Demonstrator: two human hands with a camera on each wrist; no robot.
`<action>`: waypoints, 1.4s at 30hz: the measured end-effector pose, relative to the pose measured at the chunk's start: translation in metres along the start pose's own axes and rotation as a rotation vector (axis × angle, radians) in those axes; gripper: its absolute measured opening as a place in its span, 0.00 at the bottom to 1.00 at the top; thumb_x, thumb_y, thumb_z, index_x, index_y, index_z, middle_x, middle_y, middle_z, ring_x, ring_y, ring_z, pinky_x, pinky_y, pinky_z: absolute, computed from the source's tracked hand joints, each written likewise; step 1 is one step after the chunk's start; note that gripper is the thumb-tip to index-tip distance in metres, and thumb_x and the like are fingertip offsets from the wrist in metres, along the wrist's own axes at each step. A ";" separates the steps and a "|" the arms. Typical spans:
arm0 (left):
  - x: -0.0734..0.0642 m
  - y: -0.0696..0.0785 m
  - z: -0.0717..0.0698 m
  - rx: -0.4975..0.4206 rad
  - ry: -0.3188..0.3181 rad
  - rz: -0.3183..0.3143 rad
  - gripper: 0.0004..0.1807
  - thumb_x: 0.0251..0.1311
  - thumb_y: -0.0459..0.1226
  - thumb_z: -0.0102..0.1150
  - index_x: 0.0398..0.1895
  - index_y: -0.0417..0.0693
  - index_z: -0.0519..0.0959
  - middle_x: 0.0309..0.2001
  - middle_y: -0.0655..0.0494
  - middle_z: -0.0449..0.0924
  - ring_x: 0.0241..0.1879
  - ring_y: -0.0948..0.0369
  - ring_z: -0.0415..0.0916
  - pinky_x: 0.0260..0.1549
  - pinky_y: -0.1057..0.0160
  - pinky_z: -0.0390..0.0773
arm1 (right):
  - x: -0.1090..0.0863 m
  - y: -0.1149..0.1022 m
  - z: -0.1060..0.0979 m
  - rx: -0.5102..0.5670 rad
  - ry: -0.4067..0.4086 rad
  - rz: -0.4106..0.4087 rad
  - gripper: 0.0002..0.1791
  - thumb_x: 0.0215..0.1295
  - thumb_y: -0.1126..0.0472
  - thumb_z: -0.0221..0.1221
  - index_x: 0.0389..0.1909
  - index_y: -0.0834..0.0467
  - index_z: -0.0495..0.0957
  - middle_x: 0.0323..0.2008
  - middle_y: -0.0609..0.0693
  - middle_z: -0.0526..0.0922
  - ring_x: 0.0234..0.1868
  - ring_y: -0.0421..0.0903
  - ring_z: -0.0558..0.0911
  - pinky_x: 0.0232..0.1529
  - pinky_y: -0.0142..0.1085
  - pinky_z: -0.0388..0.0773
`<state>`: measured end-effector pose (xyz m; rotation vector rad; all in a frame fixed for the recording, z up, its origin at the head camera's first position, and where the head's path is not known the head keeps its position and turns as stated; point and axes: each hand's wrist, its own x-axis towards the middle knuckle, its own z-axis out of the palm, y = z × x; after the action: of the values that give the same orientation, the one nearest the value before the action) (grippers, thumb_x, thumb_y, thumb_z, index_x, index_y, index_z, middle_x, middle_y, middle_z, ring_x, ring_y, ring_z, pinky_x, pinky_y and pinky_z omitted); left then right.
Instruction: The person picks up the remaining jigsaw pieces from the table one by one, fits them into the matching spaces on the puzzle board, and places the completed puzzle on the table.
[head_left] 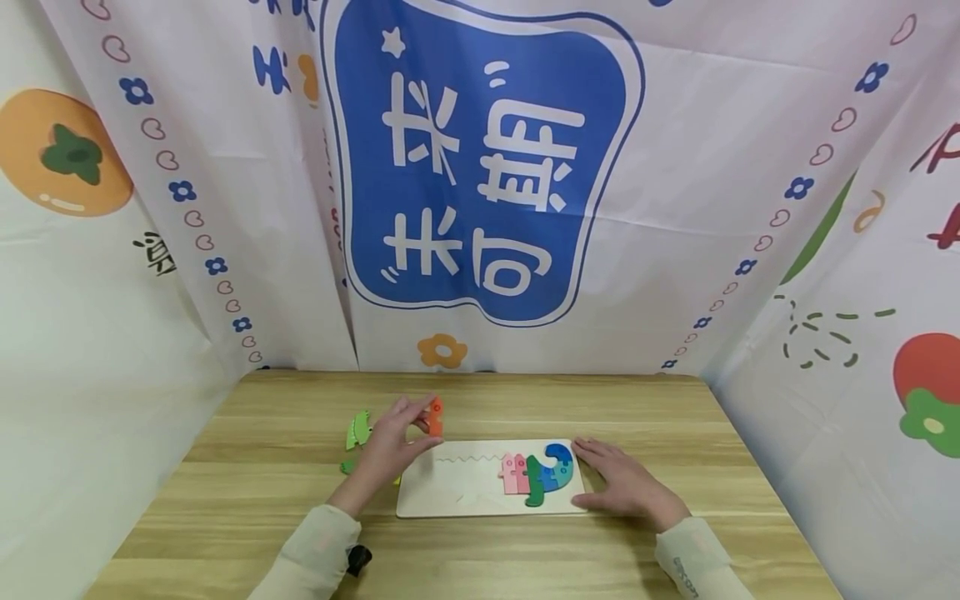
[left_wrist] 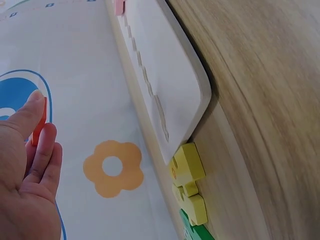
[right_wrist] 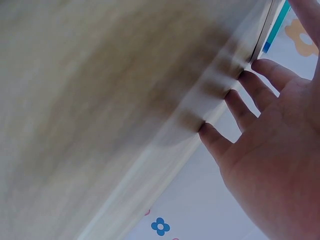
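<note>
My left hand (head_left: 386, 446) pinches an orange puzzle piece (head_left: 437, 419) between thumb and fingers, raised near the upper left corner of a pale wooden puzzle board (head_left: 442, 500). Along the board's right part lie pink pieces (head_left: 513, 475), a dark green piece (head_left: 534, 482) and blue pieces (head_left: 562, 473). A wavy groove runs across the bare left part. My right hand (head_left: 618, 483) rests at the board's right edge, fingers extended and spread, their tips down at the tabletop in the right wrist view.
Left of the board lie a light green piece (head_left: 359, 429) with a toothed mouth, yellow pieces (left_wrist: 189, 162) and a green piece (left_wrist: 194, 230). They rest on the wood-grain table (head_left: 247, 467). Printed cloth (head_left: 697, 125) hangs behind the table and along both sides.
</note>
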<state>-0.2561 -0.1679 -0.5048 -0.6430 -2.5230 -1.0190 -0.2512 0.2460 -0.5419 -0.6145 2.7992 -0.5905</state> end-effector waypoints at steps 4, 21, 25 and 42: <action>-0.001 0.002 0.002 0.007 0.013 0.019 0.39 0.53 0.38 0.78 0.69 0.38 0.75 0.42 0.55 0.79 0.40 0.60 0.83 0.32 0.69 0.79 | 0.000 0.000 0.001 -0.003 -0.002 0.001 0.52 0.60 0.34 0.69 0.79 0.55 0.63 0.80 0.55 0.61 0.80 0.64 0.58 0.75 0.66 0.56; -0.007 0.023 0.024 0.009 -0.083 -0.082 0.38 0.49 0.42 0.82 0.65 0.44 0.80 0.38 0.59 0.80 0.42 0.58 0.82 0.37 0.64 0.84 | 0.001 -0.001 0.000 -0.006 0.000 -0.001 0.52 0.60 0.34 0.69 0.79 0.56 0.63 0.80 0.56 0.61 0.80 0.64 0.59 0.75 0.66 0.57; -0.008 0.028 0.032 -0.016 -0.129 -0.094 0.37 0.50 0.42 0.82 0.65 0.43 0.80 0.40 0.59 0.80 0.43 0.57 0.82 0.40 0.59 0.85 | 0.001 -0.001 0.000 -0.001 -0.002 -0.003 0.52 0.60 0.34 0.69 0.79 0.56 0.63 0.80 0.56 0.61 0.80 0.64 0.59 0.75 0.66 0.56; -0.003 0.044 0.065 0.036 -0.268 -0.149 0.34 0.51 0.45 0.81 0.62 0.44 0.82 0.47 0.54 0.85 0.45 0.57 0.84 0.47 0.57 0.84 | 0.000 0.000 0.001 0.007 0.012 0.006 0.52 0.59 0.34 0.69 0.79 0.55 0.63 0.79 0.55 0.62 0.79 0.64 0.59 0.75 0.67 0.57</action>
<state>-0.2396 -0.0948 -0.5262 -0.6255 -2.8524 -0.9909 -0.2514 0.2456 -0.5432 -0.6028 2.8083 -0.6040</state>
